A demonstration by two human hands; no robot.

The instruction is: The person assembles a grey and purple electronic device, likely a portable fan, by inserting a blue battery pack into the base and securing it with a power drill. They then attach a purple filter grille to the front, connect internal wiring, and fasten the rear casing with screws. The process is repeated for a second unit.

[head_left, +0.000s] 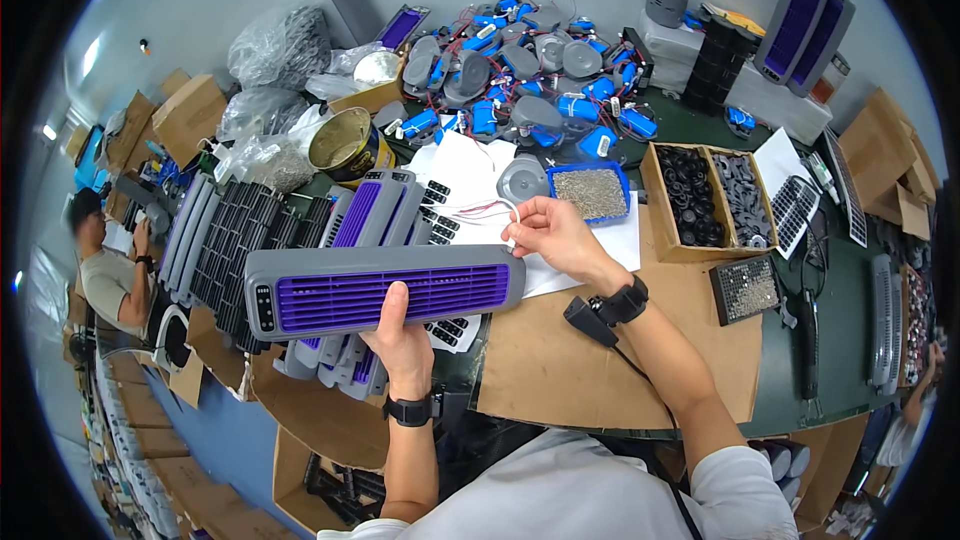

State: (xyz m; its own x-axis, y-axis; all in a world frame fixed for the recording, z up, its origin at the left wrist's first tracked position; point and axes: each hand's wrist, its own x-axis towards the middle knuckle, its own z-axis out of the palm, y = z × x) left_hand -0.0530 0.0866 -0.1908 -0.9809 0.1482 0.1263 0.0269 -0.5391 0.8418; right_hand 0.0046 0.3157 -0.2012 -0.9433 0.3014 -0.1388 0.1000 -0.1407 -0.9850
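My left hand grips a long grey fan housing with a purple slatted grille, its thumb pressed on the grille. The housing lies crosswise above the table's front edge, a dark button panel at its left end. At its right end, the fingertips of my right hand pinch thin wires, pale and reddish, that trail off to the left. Whether the wires join the housing is hidden by my fingers. Under and behind it lie white sheets with black button pads and more purple-grilled housings.
A heap of blue battery packs with grey round parts covers the back. To the right are a blue tray of screws, a divided carton of black parts, and a power screwdriver. Another person sits far left.
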